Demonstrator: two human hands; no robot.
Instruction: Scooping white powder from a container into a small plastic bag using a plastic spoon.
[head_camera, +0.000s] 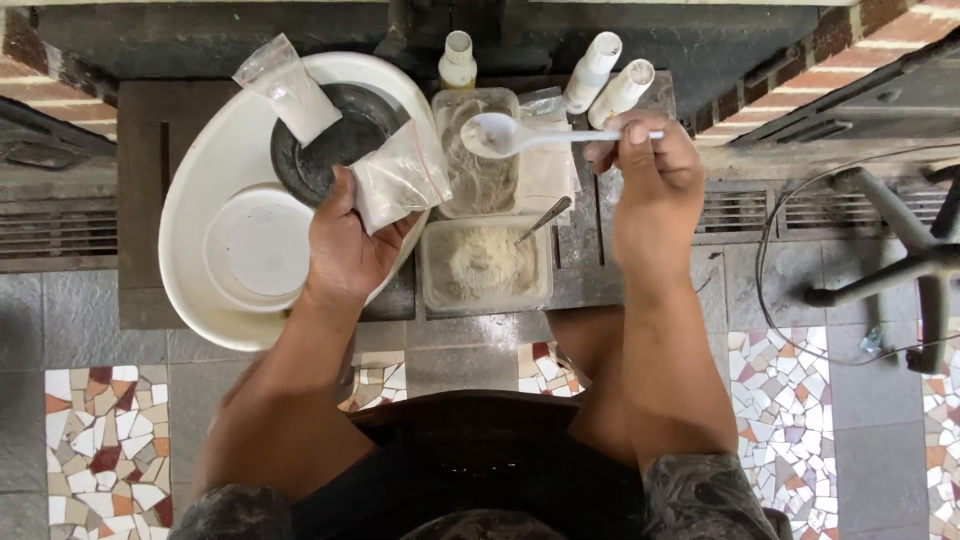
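My left hand (347, 240) holds a small clear plastic bag of white powder (400, 178) over the edge of a big white basin (200, 190). My right hand (650, 175) pinches the handle of a white plastic spoon (505, 134), whose bowl hovers above a clear container of beige powder (478, 165). A second clear container of pale powder (485, 265) sits nearer to me with a metal utensil (545, 218) stuck in it. Inside the basin are a dark bowl (335, 150), another bag of white powder (290, 88) and a white lid (258, 245).
Three white bottles (590, 75) stand at the back of the dark low table (140, 200). A drain grate (760, 210) runs to the right, with a stool base (900, 265) and a thin cable (790, 330) on the tiled and mosaic floor.
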